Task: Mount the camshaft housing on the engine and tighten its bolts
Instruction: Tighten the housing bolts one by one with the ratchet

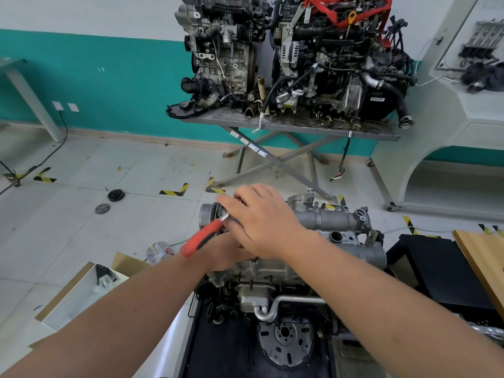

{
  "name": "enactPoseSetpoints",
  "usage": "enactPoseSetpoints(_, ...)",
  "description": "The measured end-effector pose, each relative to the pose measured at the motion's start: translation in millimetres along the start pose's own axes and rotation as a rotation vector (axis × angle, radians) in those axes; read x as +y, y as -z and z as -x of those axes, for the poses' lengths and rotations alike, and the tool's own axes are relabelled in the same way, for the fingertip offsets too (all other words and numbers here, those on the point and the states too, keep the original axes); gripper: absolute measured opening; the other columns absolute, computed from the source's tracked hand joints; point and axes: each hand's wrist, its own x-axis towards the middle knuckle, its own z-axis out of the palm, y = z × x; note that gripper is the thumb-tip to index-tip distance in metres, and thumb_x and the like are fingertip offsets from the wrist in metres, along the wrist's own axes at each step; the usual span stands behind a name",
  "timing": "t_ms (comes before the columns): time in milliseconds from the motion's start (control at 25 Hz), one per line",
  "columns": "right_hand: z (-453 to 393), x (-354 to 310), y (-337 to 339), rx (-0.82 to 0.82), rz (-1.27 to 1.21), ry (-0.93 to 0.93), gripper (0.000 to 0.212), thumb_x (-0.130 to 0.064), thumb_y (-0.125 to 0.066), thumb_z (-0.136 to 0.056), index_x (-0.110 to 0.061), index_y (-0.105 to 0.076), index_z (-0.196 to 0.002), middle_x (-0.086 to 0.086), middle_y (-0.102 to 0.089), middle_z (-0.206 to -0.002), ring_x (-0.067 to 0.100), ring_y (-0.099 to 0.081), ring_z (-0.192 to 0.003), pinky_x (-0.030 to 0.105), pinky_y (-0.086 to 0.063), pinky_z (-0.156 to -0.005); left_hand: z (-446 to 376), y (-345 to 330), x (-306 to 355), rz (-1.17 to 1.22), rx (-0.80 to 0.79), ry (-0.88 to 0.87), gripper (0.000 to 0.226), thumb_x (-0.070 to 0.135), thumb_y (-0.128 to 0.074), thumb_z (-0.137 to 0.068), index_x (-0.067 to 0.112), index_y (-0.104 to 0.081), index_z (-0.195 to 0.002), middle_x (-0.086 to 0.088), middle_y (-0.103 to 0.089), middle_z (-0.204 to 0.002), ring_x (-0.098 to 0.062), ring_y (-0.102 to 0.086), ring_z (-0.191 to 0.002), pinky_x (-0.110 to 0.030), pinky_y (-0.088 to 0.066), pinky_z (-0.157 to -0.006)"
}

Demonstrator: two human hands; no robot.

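Red-handled ratchet (pixel 203 238) sits gripped in the left hand (pixel 223 255). The right hand (pixel 261 219) lies over its head with fingers nearly straight. Both work at the camshaft housing's (pixel 327 219) left end, atop the near engine (pixel 272 274).

Two spare engines (pixel 294 55) on a grey metal table (pixel 289 125), open cardboard box (pixel 81 290), black pulley (pixel 116 195) on floor

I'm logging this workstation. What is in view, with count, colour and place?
engine: 1, grey, near centre
housing: 1, silver, atop engine
ratchet: 1, red handle, at engine's left end
flywheel: 1, grey, engine front
spare engines: 2, dark, on far table
table: 1, grey, by teal wall
box: 1, cardboard, floor left
discs: 2, black, floor left
hands: left holds ratchet, right over its head
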Motion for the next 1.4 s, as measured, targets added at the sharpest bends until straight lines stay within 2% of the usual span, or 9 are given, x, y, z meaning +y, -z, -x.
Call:
enactPoseSetpoints(240,-26,1,14,-0.307,0.088,-0.139,0.038,-0.041,-0.029,-0.107,-0.019,-0.06,-0.114,-0.002,-0.057,-0.091,0.021,-0.057,-0.086,0.034,-0.04,-0.069,-7,-1,-4,0.04,-0.088,0.015,0.023,0.063,-0.05,-0.091,0.048,-0.066,-0.084,0.003,-0.065,-0.076,-0.016,-0.059,-0.073,-0.033,-0.048,-0.078)
enactPoseSetpoints(320,-35,-2,13,-0.353,-0.007,-0.313,0.035,-0.037,-0.031,-0.106,-0.016,-0.058,-0.099,-0.002,-0.057,-0.082,0.023,-0.059,-0.077,0.035,-0.046,-0.063,-7,-3,-5,0.047,-0.091,0.003,0.024,0.062,-0.049,-0.092,0.048,-0.069,-0.095,0.003,-0.069,-0.083,-0.018,-0.064,-0.08,-0.032,-0.049,-0.083)
enactPoseSetpoints(400,-42,-3,15,-0.372,-0.344,-0.598,0.03,-0.028,-0.038,-0.103,-0.011,-0.061,-0.094,0.006,-0.066,-0.078,0.027,-0.065,-0.071,0.033,-0.051,-0.06,-5,-2,-4,0.03,-0.09,-0.008,0.033,0.06,-0.049,-0.094,0.041,-0.068,-0.112,0.002,-0.071,-0.09,-0.017,-0.066,-0.085,-0.032,-0.05,-0.084)
enactPoseSetpoints(520,-46,-6,22,-0.346,-1.132,-1.042,0.015,-0.013,-0.045,-0.098,-0.006,-0.058,-0.094,0.006,-0.072,-0.067,0.021,-0.069,-0.061,0.027,-0.055,-0.06,-4,-1,-3,0.029,-0.098,-0.016,0.033,0.059,-0.049,-0.095,0.043,-0.065,-0.12,0.018,-0.059,-0.059,0.003,-0.053,-0.055,-0.025,-0.044,-0.064)
enactPoseSetpoints(640,-40,-6,21,-0.15,-1.582,-1.248,0.011,-0.009,-0.044,-0.099,-0.009,-0.053,-0.093,0.004,-0.068,-0.069,0.019,-0.066,-0.059,0.018,-0.047,-0.047,-5,-1,-4,0.028,-0.085,-0.037,0.032,0.058,-0.049,-0.096,0.04,-0.067,-0.115,0.015,-0.053,-0.059,0.004,-0.048,-0.052,-0.025,-0.041,-0.061)
enactPoseSetpoints(800,-22,-3,3,0.175,-1.813,-1.277,0.019,-0.011,-0.05,-0.099,-0.018,-0.058,-0.084,0.0,-0.069,-0.083,0.015,-0.059,-0.074,0.03,-0.04,-0.066,-6,-1,-4,0.037,-0.105,-0.041,0.023,0.054,-0.049,-0.098,0.041,-0.065,-0.089,0.022,-0.052,-0.054,0.005,-0.047,-0.051,-0.028,-0.04,-0.062)
enactPoseSetpoints(1040,6,-15,-21,0.315,-1.213,-0.847,0.03,-0.046,-0.051,-0.092,-0.064,-0.058,-0.116,-0.023,-0.06,-0.132,-0.003,-0.056,-0.119,0.032,-0.046,-0.103,-8,-4,-8,0.044,-0.097,-0.042,0.036,0.053,-0.048,-0.098,0.023,-0.067,-0.089,0.015,-0.051,-0.058,-0.002,-0.043,-0.049,-0.03,-0.04,-0.06)
enactPoseSetpoints(1200,10,-7,-33,0.434,-0.535,-0.3,0.038,-0.019,-0.049,-0.097,-0.013,-0.065,-0.13,0.014,-0.054,-0.14,0.025,-0.06,-0.11,0.035,-0.049,-0.094,-6,-3,-7,0.046,-0.097,-0.031,0.028,0.049,-0.05,-0.096,0.041,-0.064,-0.073,0.02,-0.054,-0.056,0.002,-0.047,-0.051,-0.029,-0.044,-0.062)
enactPoseSetpoints(1400,-7,1,-12,0.147,0.082,-0.032,0.02,-0.008,-0.066,-0.078,-0.006,-0.07,-0.098,0.009,-0.068,-0.092,0.032,-0.063,-0.079,0.038,-0.047,-0.065,-6,-7,-8,0.194,-0.028,-0.097,0.032,0.033,-0.051,-0.101,0.014,-0.058,-0.126,0.008,-0.072,-0.105,-0.012,-0.066,-0.102,-0.032,-0.051,-0.094)
